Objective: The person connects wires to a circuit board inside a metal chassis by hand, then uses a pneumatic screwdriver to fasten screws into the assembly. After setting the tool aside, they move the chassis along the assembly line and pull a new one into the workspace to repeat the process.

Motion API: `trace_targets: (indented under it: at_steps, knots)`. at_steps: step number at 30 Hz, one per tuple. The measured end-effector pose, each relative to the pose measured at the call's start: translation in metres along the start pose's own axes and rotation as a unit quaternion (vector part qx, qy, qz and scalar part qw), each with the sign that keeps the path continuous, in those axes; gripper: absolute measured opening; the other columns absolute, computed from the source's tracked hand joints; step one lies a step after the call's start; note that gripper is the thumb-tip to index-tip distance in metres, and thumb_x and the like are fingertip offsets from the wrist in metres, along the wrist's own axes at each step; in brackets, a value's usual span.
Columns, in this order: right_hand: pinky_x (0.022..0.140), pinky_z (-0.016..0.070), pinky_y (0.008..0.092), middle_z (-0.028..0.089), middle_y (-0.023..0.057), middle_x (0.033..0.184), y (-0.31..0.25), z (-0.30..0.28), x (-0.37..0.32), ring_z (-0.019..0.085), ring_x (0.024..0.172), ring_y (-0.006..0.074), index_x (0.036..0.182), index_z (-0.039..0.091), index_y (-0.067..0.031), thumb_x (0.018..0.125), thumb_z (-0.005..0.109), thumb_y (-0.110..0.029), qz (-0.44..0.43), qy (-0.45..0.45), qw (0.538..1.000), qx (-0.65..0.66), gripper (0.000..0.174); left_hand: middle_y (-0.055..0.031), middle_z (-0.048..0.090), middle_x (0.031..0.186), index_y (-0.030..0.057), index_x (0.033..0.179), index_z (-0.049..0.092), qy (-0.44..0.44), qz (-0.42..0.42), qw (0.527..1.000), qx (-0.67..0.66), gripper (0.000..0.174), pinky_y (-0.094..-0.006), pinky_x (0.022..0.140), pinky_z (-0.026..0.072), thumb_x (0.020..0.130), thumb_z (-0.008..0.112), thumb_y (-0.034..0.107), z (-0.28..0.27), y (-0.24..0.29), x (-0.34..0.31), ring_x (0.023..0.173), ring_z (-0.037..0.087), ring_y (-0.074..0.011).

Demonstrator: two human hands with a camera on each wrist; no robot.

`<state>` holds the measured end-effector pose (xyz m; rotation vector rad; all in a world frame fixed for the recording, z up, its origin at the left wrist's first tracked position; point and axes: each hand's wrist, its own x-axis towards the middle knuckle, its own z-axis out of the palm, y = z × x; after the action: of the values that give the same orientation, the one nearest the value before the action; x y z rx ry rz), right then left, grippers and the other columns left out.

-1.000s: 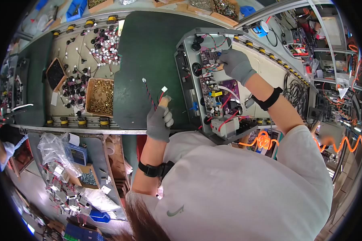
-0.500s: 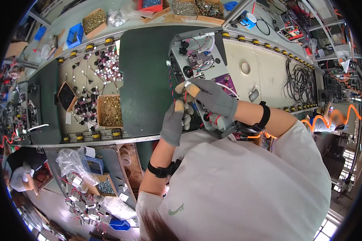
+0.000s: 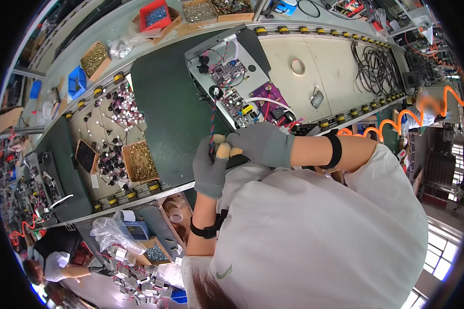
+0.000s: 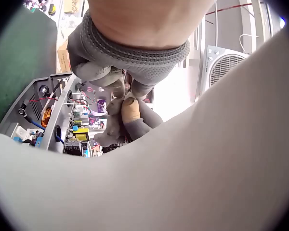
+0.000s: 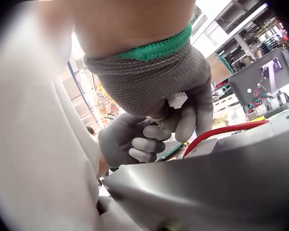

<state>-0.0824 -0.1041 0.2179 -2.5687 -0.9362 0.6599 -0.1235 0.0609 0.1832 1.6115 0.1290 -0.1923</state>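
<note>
In the head view my gloved left hand (image 3: 210, 170) grips a twisted red-and-blue cable (image 3: 212, 121), whose upper end stretches over the near-left wall of the open metal chassis (image 3: 193, 77). My right hand (image 3: 258, 144) meets it fingertip to fingertip at the chassis's near edge. A white plug (image 5: 177, 100) pokes out between the right hand's curled fingers in the right wrist view. The left hand's fingers (image 5: 147, 144) are curled just beside it. Inside the chassis sit a green circuit board (image 3: 235, 106) and a purple board (image 3: 267, 98). The pinched spot is mostly hidden by the gloves.
Beneath the chassis lies a dark green mat (image 3: 160, 113). To the left are loose wired parts (image 3: 121, 108) and a box of brass fittings (image 3: 141, 160). A tape roll (image 3: 297, 67) and black cables (image 3: 374, 69) lie right. An orange coiled hose (image 3: 397, 122) hangs at right.
My right hand has left the inside of the chassis and come down to the left hand, where it now holds the cable's plug end. The view has also shifted and turned.
</note>
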Motion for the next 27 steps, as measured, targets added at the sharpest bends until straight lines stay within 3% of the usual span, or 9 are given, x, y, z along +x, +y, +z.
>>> trace_targets:
  at_steps: [2, 4, 7, 13, 17, 19, 20, 22, 27]
  knots:
    - [0.058, 0.0486, 0.0398, 0.060, 0.0099, 0.082, -0.002, 0.001, -0.005, 0.063, 0.069, 0.0270, 0.098, 0.053, -0.0072, 0.079, 0.057, -0.015, 0.024, 0.000, 1.000, 0.005, 0.021, -0.0042, 0.060, 0.078, -0.0029, 0.100, 0.056, -0.025, -0.007, 1.000, -0.009, 0.030, -0.0251, 0.071, 0.0444, 0.087, 0.058, 0.024, 0.001, -0.001, -0.001, 0.074, 0.055, -0.0124]
    - [0.059, 0.0486, 0.0395, 0.061, 0.0099, 0.082, -0.004, 0.000, -0.010, 0.063, 0.069, 0.0271, 0.096, 0.054, -0.0069, 0.079, 0.057, -0.015, 0.046, 0.000, 0.999, 0.008, 0.020, -0.0059, 0.060, 0.073, -0.0022, 0.097, 0.057, -0.013, 0.072, 0.996, 0.057, 0.029, -0.0255, 0.064, 0.0432, 0.088, 0.056, 0.025, 0.002, -0.009, 0.000, 0.069, 0.054, -0.0116]
    - [0.055, 0.0469, 0.0379, 0.059, 0.0054, 0.078, -0.008, 0.001, -0.017, 0.062, 0.069, 0.0246, 0.095, 0.054, -0.0106, 0.077, 0.060, -0.019, 0.098, 0.040, 0.994, -0.022, 0.021, -0.0115, 0.058, 0.076, -0.0002, 0.096, 0.058, -0.024, 0.078, 0.985, 0.151, 0.030, -0.0294, 0.063, 0.0445, 0.089, 0.057, 0.029, 0.003, 0.000, 0.000, 0.069, 0.055, -0.0159]
    - [0.055, 0.0454, 0.0383, 0.057, 0.0076, 0.075, -0.004, 0.007, -0.032, 0.060, 0.067, 0.0261, 0.092, 0.057, -0.0092, 0.074, 0.059, -0.016, 0.063, 0.161, 0.981, 0.090, 0.019, -0.0109, 0.051, 0.067, -0.0005, 0.091, 0.057, -0.058, -0.013, 0.989, 0.135, 0.029, -0.0278, 0.056, 0.0387, 0.089, 0.056, 0.029, 0.009, 0.005, 0.002, 0.062, 0.044, -0.0135]
    - [0.059, 0.0462, 0.0397, 0.059, 0.0108, 0.074, 0.027, -0.023, -0.032, 0.059, 0.069, 0.0300, 0.083, 0.062, -0.0090, 0.079, 0.058, -0.020, 0.077, 0.200, 0.971, 0.110, 0.012, -0.0059, 0.050, 0.064, -0.0007, 0.090, 0.058, -0.048, -0.004, 0.994, 0.101, 0.028, -0.0271, 0.055, 0.0378, 0.090, 0.055, 0.027, 0.007, -0.018, 0.006, 0.062, 0.045, -0.0118]
    - [0.062, 0.0471, 0.0393, 0.061, 0.0117, 0.074, 0.057, -0.050, -0.027, 0.060, 0.071, 0.0306, 0.083, 0.065, -0.0104, 0.081, 0.057, -0.026, 0.187, 0.118, 0.974, 0.057, 0.018, 0.0011, 0.047, 0.062, 0.0002, 0.088, 0.060, 0.005, -0.058, 0.998, -0.009, 0.025, -0.0245, 0.051, 0.0337, 0.090, 0.056, 0.025, 0.000, -0.035, 0.011, 0.058, 0.042, -0.0078]
    - [0.062, 0.0471, 0.0393, 0.061, 0.0117, 0.074, 0.069, -0.056, -0.026, 0.060, 0.071, 0.0306, 0.083, 0.065, -0.0104, 0.081, 0.057, -0.026, 0.190, 0.111, 0.974, 0.058, 0.018, 0.0059, 0.044, 0.063, 0.0015, 0.087, 0.062, 0.021, -0.118, 0.992, -0.047, 0.023, -0.0214, 0.048, 0.0287, 0.090, 0.056, 0.023, -0.005, -0.040, 0.011, 0.055, 0.037, -0.0034]
    - [0.065, 0.0473, 0.0402, 0.063, 0.0112, 0.073, 0.085, -0.061, -0.024, 0.062, 0.073, 0.0298, 0.083, 0.067, -0.0120, 0.081, 0.057, -0.030, 0.277, -0.017, 0.961, 0.001, 0.021, 0.0062, 0.044, 0.062, 0.0018, 0.087, 0.062, 0.034, -0.145, 0.986, -0.070, 0.022, -0.0208, 0.047, 0.0268, 0.090, 0.056, 0.023, -0.010, -0.046, 0.013, 0.054, 0.035, -0.0026]
    - [0.066, 0.0472, 0.0417, 0.065, 0.0097, 0.073, 0.092, -0.035, -0.017, 0.063, 0.074, 0.0294, 0.081, 0.068, -0.0129, 0.079, 0.058, -0.032, 0.259, -0.129, 0.956, -0.044, 0.022, 0.0049, 0.046, 0.064, 0.0012, 0.086, 0.062, 0.044, -0.179, 0.978, -0.094, 0.019, -0.0201, 0.048, 0.0272, 0.089, 0.056, 0.020, -0.013, -0.060, 0.015, 0.054, 0.036, -0.0023]
